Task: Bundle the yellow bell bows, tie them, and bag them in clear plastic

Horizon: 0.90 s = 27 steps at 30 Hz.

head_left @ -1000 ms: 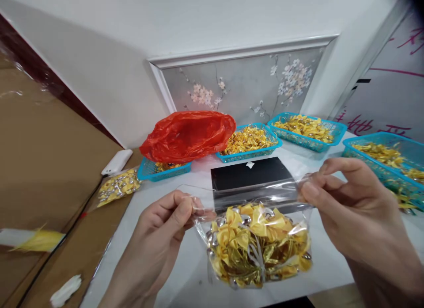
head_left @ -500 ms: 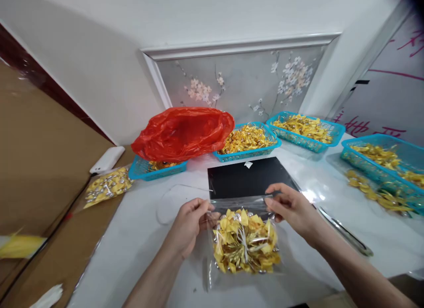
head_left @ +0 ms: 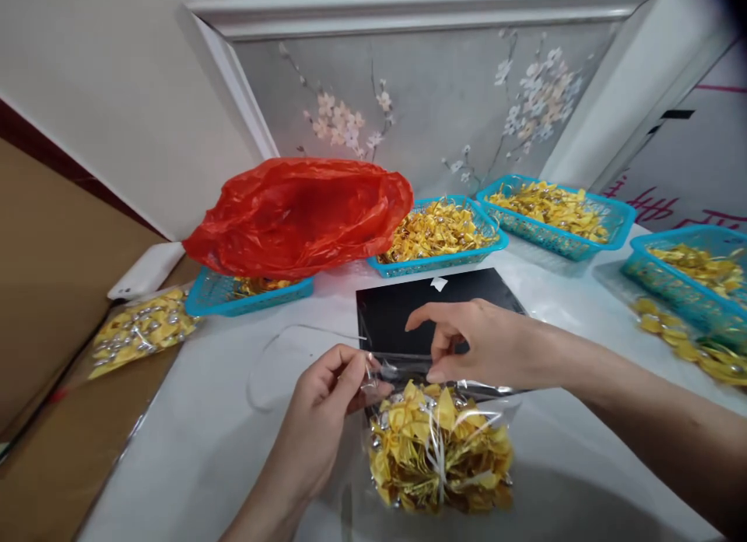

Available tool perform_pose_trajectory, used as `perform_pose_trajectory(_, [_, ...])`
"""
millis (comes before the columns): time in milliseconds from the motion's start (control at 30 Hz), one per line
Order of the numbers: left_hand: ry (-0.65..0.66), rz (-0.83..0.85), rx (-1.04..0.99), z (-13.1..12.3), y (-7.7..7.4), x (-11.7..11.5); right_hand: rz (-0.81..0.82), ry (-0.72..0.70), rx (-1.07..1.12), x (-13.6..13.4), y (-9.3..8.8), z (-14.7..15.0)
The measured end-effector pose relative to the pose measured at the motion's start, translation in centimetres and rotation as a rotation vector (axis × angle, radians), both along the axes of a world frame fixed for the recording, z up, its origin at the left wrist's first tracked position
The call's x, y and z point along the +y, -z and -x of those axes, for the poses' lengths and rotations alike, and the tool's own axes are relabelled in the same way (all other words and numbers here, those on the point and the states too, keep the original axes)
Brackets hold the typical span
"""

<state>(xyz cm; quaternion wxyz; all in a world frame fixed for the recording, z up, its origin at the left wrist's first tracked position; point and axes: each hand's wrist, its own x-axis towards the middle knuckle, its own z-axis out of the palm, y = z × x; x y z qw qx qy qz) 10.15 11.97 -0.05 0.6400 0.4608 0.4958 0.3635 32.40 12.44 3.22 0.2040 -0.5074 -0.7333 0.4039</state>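
A clear plastic bag (head_left: 440,449) holds a bundle of gold leaf-like decorations with silver beads, gathered at the middle by a white tie. My left hand (head_left: 332,406) pinches the bag's upper left corner between thumb and fingers. Over the bag's top edge, my right hand (head_left: 475,344) has its index finger stretched out and its thumb apart from it, with the thumb tip close to the plastic. Whether that thumb touches the bag I cannot tell. Behind the bag lies a flat black board (head_left: 385,312), partly covered by my right hand, with a small white scrap (head_left: 438,283) on it.
Blue baskets of gold decorations stand along the back: one (head_left: 262,297) under a red plastic bag (head_left: 292,215), others at the middle (head_left: 437,260), back right (head_left: 560,243) and far right (head_left: 659,262). At left lie another filled bag (head_left: 145,328) and a white phone-like object (head_left: 145,270).
My right hand has left the bag's upper right corner and moved left above its opening. My left hand keeps its pinch. The camera view has shifted closer.
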Motion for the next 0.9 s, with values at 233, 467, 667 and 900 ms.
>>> perform_pose_trajectory(233, [-0.016, 0.045, -0.031, 0.1, 0.9, 0.3, -0.067, -0.017, -0.121, -0.2, 0.7, 0.5])
perform_pose_trajectory(467, [0.005, 0.074, -0.063, -0.1, 0.9, 0.2, -0.003, -0.133, -0.058, -0.1, 0.3, -0.4])
perform_pose_trajectory(667, [0.009, 0.061, -0.061, -0.2, 0.9, 0.2, 0.051, -0.124, -0.068, 0.0, 0.2, 0.2])
perform_pose_trajectory(900, [-0.007, 0.017, -0.048, 0.0, 1.0, 0.2, -0.139, -0.102, -0.167, -1.1, 0.2, 0.9])
